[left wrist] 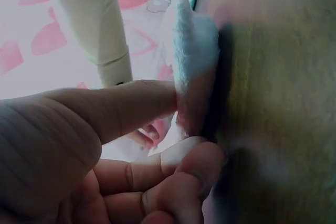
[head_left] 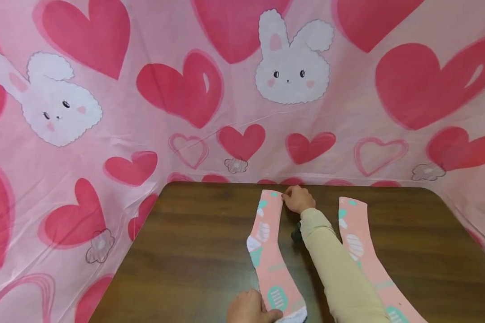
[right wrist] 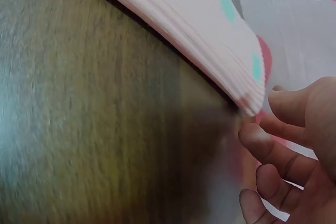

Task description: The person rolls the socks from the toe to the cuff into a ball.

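Observation:
A pink sock (head_left: 272, 251) with green and white patches lies lengthwise on the table, its cuff at the far end and its white toe near me. My left hand (head_left: 250, 307) pinches the near end beside the toe, thumb over the fabric. In the left wrist view the white toe (left wrist: 194, 40) stands up a little above the thumb. At the cuff's right corner is my right hand (head_left: 299, 199). The right wrist view has its thumb and fingers (right wrist: 262, 142) loosely bent and apart, right at the corner of the cuff (right wrist: 249, 98).
A second, matching sock (head_left: 355, 242) lies to the right, partly behind my right sleeve (head_left: 339, 273). The brown wooden table (head_left: 186, 251) ends at a pink cloth backdrop (head_left: 234, 107) with hearts and rabbits. A dark wrist device (head_left: 297, 234) shows beneath the right forearm.

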A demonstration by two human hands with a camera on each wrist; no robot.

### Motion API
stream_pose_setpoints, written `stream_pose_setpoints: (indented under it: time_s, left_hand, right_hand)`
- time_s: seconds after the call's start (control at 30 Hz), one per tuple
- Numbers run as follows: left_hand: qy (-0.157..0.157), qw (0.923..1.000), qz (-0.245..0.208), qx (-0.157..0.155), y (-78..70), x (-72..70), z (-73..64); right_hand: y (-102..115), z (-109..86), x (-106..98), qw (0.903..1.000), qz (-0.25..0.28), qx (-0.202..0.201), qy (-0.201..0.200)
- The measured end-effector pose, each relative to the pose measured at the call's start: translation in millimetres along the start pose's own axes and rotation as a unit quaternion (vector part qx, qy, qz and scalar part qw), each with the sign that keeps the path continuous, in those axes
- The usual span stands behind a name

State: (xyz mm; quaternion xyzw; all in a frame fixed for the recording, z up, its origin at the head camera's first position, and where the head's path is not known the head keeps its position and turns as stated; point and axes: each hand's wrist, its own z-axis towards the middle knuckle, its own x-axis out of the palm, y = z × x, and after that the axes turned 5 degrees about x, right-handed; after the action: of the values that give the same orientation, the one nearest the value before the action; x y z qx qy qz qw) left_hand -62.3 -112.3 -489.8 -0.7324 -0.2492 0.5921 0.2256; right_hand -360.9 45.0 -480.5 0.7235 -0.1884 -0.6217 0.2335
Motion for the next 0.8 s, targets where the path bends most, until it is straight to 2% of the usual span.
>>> stream_pose_setpoints:
  time_s: [0.27, 0.37, 0.47, 0.57, 0.63, 0.8]
  left_hand:
    - [-0.002, 0.9996, -0.028, -0.003, 0.0, 0.2, -1.8]
    - [-0.014, 0.9973, -0.072, 0.004, 2.9, 0.4, -2.2]
    - [-0.035, 0.9888, -0.144, 0.02, 7.8, 1.2, -2.0]
    - [-0.055, 0.9737, -0.22, 0.02, 12.7, 2.3, -0.8]
    - [-0.06, 0.96, -0.274, 0.005, 15.5, 3.2, 0.6]
    - [-0.029, 0.9051, -0.422, -0.043, 22.1, 3.1, 3.3]
  right_hand:
    - [2, 6.2, 13, 1.0, -0.005, 0.003, 0.005]
    - [6, 5.5, 14, 1.0, 0.006, 0.002, -0.004]
    - [10, 5.1, 13, 0.9994, 0.027, -0.003, -0.02]
    - [13, 5.9, 12, 0.9982, 0.05, -0.008, -0.033]
    - [15, 7.0, 11, 0.9976, 0.059, -0.01, -0.035]
    - [15, 10.5, 10, 0.9971, 0.072, -0.014, -0.024]
